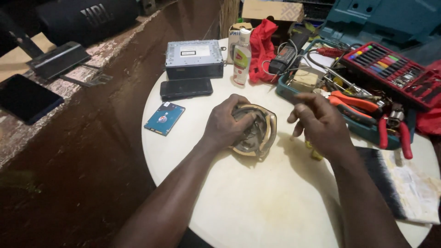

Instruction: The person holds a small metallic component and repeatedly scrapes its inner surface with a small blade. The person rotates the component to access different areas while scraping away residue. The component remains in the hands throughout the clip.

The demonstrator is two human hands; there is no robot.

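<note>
**Two hands over a speaker frame on a round white table**

Seen from above, looking down along both forearms. Left hand (226, 123) laid over a round metal speaker frame (257, 130), fingers curled together and clamped on its upper rim, probably to stop it sliding on the smooth table (257, 206). Frame lay near the middle of the table, slightly tilted, gold-coloured edge showing to the right of the knuckles. Right hand (319, 123) hovered just beside the frame, not touching it, fingers bent and loosely gathered, thumb near the fingertips; could not tell whether anything small was pinched there. Two small yellowish pieces (313, 150) lay under that hand on the table, partly hidden.

Behind the frame, towards the far edge: a black phone (186, 88) lying flat, a grey car radio unit (194, 59) behind it, and a clear bottle with a red label (242, 57) standing upright. To the left, a blue hard drive (164, 118), well apart from the hands. A red cloth (262, 48) heaped by the bottle.

On the right, within easy reach of the right hand, an open blue tray (363, 131) crowded with tools: orange-handled pliers (356, 104), red-handled cutters (395, 133), loose wires. Beyond it, a red case of coloured screwdriver bits (390, 69). Papers (413, 188) at the near right edge.
</note>
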